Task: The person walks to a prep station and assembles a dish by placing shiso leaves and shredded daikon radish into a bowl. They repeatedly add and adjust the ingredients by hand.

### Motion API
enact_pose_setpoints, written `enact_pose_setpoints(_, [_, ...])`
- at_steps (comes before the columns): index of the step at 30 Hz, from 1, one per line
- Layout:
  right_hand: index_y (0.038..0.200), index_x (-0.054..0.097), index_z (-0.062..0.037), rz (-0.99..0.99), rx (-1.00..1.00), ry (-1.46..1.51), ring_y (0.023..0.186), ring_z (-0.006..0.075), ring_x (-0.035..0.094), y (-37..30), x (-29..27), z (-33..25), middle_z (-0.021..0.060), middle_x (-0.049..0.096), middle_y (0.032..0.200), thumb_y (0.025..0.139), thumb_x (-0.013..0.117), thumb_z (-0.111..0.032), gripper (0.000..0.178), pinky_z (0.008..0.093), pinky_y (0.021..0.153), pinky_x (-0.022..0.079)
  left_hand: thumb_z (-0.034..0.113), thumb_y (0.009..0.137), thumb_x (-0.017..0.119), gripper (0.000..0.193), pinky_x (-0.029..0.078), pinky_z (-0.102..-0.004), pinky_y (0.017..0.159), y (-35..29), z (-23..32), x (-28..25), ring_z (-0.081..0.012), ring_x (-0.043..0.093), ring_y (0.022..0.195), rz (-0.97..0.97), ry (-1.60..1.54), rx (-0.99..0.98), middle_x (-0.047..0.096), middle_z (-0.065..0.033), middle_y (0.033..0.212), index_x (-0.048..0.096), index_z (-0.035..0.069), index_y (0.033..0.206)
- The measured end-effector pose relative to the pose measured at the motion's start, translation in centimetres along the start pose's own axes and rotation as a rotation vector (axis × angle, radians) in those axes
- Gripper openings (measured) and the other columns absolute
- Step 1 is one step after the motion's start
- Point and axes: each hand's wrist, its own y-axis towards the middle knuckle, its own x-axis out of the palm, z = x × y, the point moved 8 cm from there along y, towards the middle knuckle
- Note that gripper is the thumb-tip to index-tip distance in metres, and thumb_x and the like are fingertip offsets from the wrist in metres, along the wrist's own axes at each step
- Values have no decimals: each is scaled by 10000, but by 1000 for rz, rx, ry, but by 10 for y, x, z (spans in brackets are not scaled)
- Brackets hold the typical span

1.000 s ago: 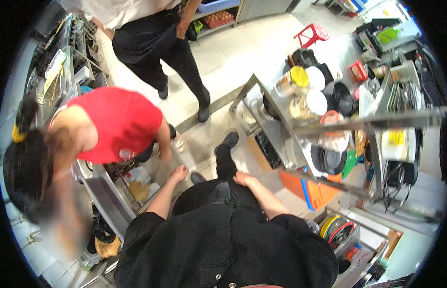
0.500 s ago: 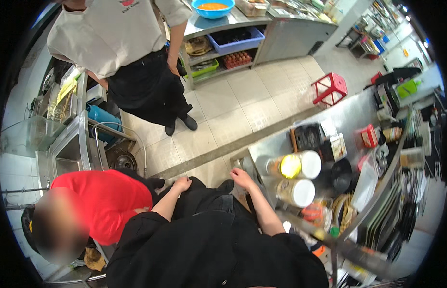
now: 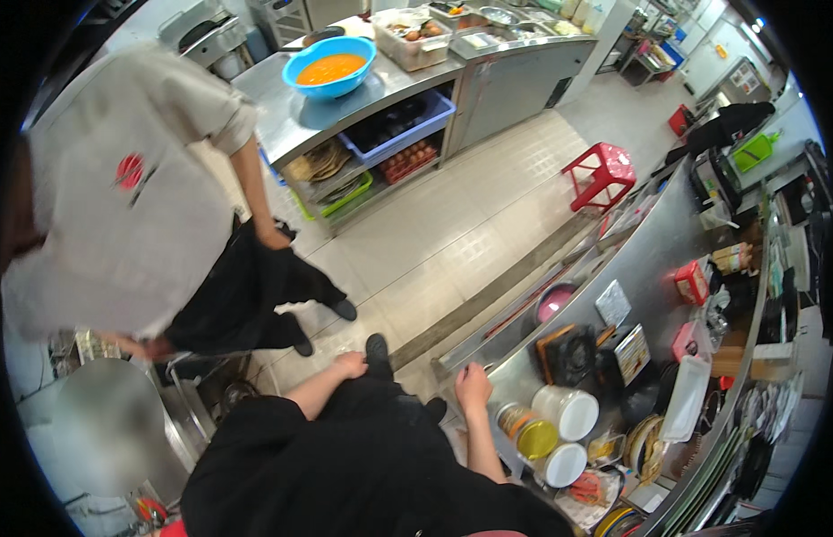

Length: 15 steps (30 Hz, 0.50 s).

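Loosely curled, my left hand [image 3: 350, 364] hangs in front of my dark trousers, with nothing seen in it. My right hand [image 3: 473, 385] is closed too and shows nothing held; it is beside the near edge of the steel counter [image 3: 653, 234]. Closest to that hand on the counter are a jar with a yellow lid [image 3: 536, 438] and two white-lidded tubs, one larger [image 3: 573, 417] and one smaller [image 3: 565, 464]. Behind them stands a black portable stove [image 3: 568, 356].
A person in a light shirt [image 3: 121, 197] stands at the left. Ahead, a steel table [image 3: 266, 98] bears a blue bowl [image 3: 300, 77] of orange liquid, with egg trays [image 3: 407, 163] below. A red stool [image 3: 602, 170] stands on the tiled floor [image 3: 416, 242].
My view has shifted forward, bringing the blue bowl and the person in the light shirt nearer. The person in red has nearly left the picture at the lower left. Both my hands stay curled.
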Motion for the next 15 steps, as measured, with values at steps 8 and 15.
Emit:
enact_pose_setpoints(8, [951, 678, -3, -111, 488, 137, 956, 435, 683, 42, 17, 28, 251, 714, 946, 914, 617, -342, 346, 530, 830, 531, 270, 939, 576, 378, 525, -470, 993, 101, -26, -210, -343, 647, 1203, 6, 233, 2, 666, -162, 1326, 703, 89, 1245])
enact_pose_setpoints(15, [1125, 706, -3, -505, 378, 283, 1153, 421, 645, 120, 51, 8, 277, 692, 1141, 976, 505, -453, 514, 483, 995, 498, 279, 920, 567, 356, 522, -466, 992, 183, 27, -289, -343, 657, 1172, -9, 106, 54, 698, -149, 1261, 718, 119, 1201])
